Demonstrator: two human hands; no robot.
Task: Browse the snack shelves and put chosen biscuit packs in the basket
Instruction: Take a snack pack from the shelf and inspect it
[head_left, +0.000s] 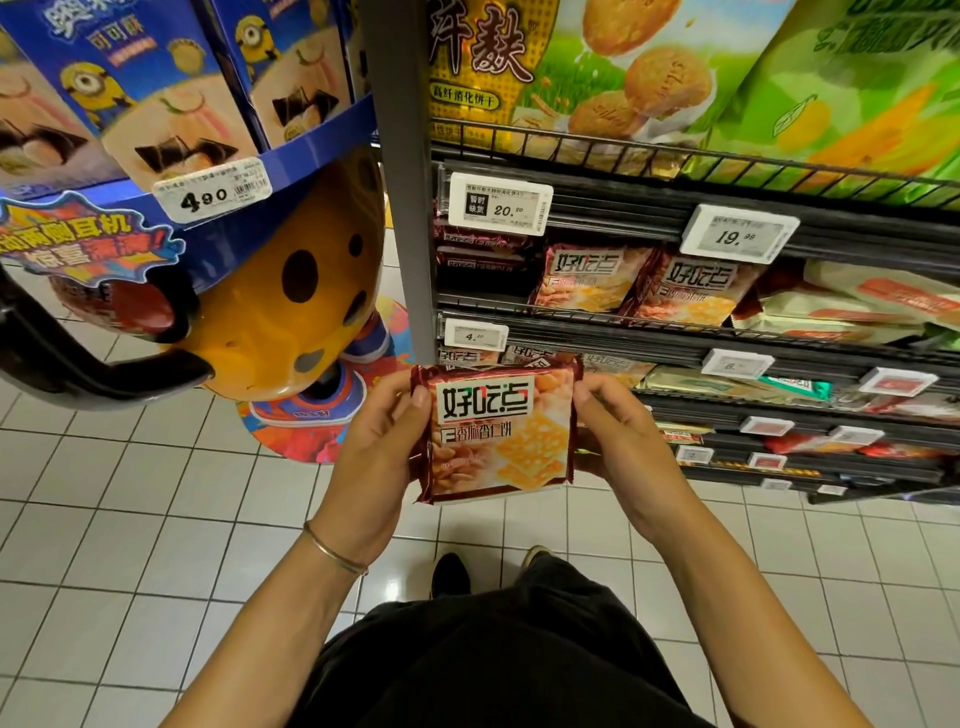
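Item under inspection: one biscuit pack (501, 434), red-brown wrapper, printed face turned up toward the camera. It is held in mid-air in front of the body, above the tiled floor (130, 519) and just before the lower snack shelves (649, 340). It is not in any basket.

Grip: the pack is held at both side edges. The left hand (371, 457) is clamped on the left edge, thumb (418, 404) on the face and the remaining fingers curled out of sight behind. The right hand (626, 441) is clamped likewise on the right edge. The fingers of neither hand are spread free.

Orientation: the pack is close to square, so no marked long axis is noted. Its top edge is directed at the shelves and its bottom edge at the body, with a slight tilt.

Governing relation: no basket is plainly seen. A black curved bar (104, 369) is recorded at the far left, well apart from the pack. Whether it is a basket handle cannot be told. If it is, the drop point is judged to lie leftward, the left hand being the nearer.

Matching packs (587, 280) are stocked on the shelf above.
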